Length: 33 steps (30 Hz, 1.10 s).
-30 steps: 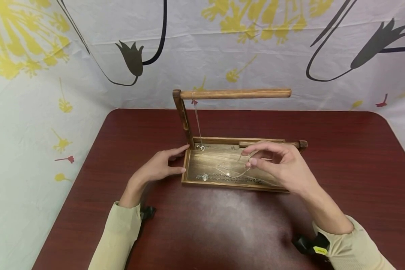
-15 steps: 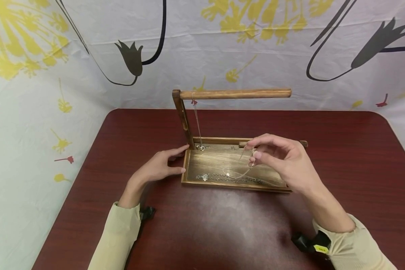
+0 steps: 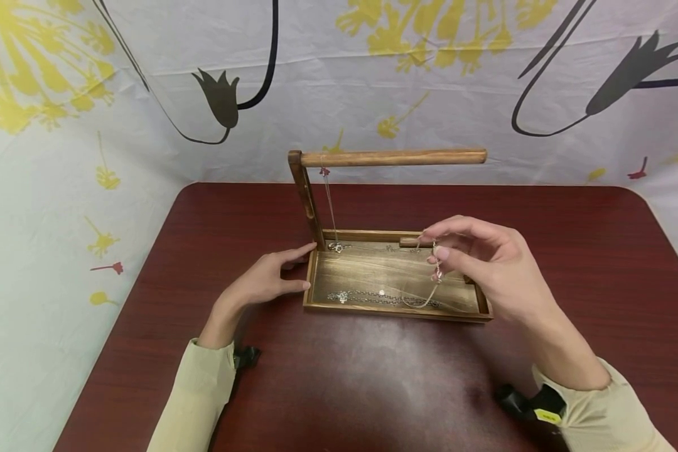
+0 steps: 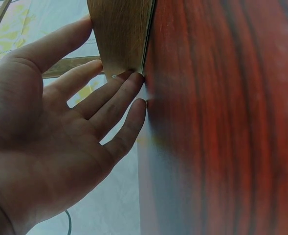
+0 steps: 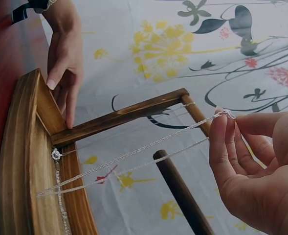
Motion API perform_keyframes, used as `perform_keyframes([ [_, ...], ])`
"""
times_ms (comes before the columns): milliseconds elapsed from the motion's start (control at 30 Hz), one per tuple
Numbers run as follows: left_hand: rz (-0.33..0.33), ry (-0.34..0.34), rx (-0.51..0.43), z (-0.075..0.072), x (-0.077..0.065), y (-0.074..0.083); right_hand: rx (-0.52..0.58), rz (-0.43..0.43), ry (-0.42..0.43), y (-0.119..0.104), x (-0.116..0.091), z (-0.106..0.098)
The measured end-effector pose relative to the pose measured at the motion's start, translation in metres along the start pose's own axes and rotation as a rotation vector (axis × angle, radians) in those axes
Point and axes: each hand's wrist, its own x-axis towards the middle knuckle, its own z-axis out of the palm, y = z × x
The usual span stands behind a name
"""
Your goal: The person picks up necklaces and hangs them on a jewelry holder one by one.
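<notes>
My right hand (image 3: 491, 267) pinches a thin silver chain necklace (image 5: 156, 142) between thumb and fingers above the right part of a wooden tray (image 3: 361, 270). In the right wrist view the chain's two strands stretch from the fingertips down toward the tray. My left hand (image 3: 262, 279) touches the tray's left end, fingers spread and thumb against the side wall. In the left wrist view its fingertips meet the wooden end (image 4: 121, 39). Another silver necklace with a flower pendant (image 3: 343, 296) lies along the tray's front. A fine necklace (image 3: 330, 204) hangs from the upper wooden bar (image 3: 395, 157).
A wooden post (image 3: 305, 198) at the tray's back left carries the upper bar. A lower, darker wooden rod (image 5: 183, 196) with a free end stands at the right, partly hidden by my right hand in the head view. Behind the red-brown table (image 3: 231, 213) hangs a printed cloth (image 3: 164, 144).
My right hand has moved to the right and slightly back, drawing the chain's hanging loop rightward over the tray. The left hand has stayed in place.
</notes>
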Motion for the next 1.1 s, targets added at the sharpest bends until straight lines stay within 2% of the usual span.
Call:
perform_keyframes([
  [67, -0.003, -0.004, -0.001, 0.000, 0.000, 0.000, 0.018, 0.003, 0.008, -0.003, 0.000, -0.001],
  [200, -0.010, -0.010, -0.003, 0.000, 0.001, 0.000, -0.010, 0.027, 0.054, -0.009, -0.001, -0.002],
  [300, -0.012, -0.009, -0.002, -0.001, 0.001, 0.000, -0.019, 0.015, 0.070, -0.013, -0.001, -0.004],
  [433, -0.009, -0.007, 0.001, -0.001, 0.001, 0.000, 0.015, -0.025, 0.058, -0.016, -0.001, -0.006],
  [1100, -0.017, -0.009, -0.002, 0.000, 0.000, 0.000, 0.040, -0.088, 0.076, -0.034, -0.007, -0.020],
])
